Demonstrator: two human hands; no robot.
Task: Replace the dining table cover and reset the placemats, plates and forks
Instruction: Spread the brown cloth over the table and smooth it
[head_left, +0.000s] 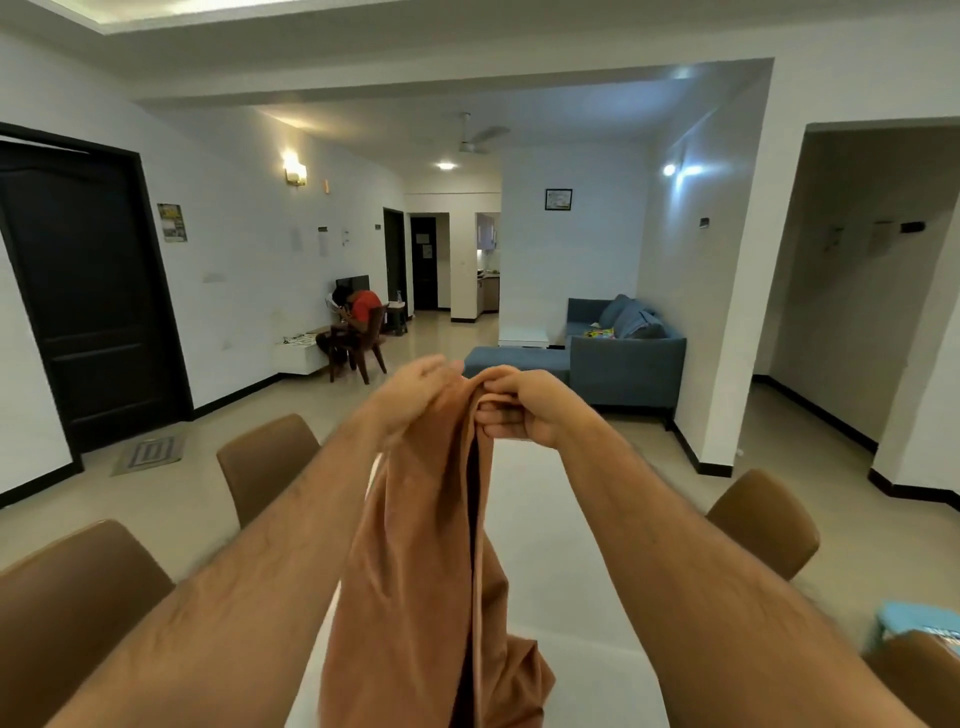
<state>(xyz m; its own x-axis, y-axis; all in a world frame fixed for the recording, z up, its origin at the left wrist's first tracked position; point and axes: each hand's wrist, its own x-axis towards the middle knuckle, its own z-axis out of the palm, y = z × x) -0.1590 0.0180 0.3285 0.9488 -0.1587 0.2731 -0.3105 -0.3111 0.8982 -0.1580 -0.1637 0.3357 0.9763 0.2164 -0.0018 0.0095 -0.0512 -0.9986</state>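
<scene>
A rust-brown table cover (431, 561) hangs bunched from both raised hands over the bare white dining table (561, 571). My right hand (519, 405) grips the top edge of the cloth with curled fingers. My left hand (415, 395) holds the cloth beside it, fingers wrapped over the fabric's top. The cloth's lower end piles on the table near me. No placemats, plates or forks are in sight.
Brown upholstered chairs stand along the table: two on the left (265, 462) (72, 613), two on the right (763, 519) (914, 680). A light blue stool (914, 621) sits at the right. Farther off are a blue sofa (623, 353) and a seated person (358, 322).
</scene>
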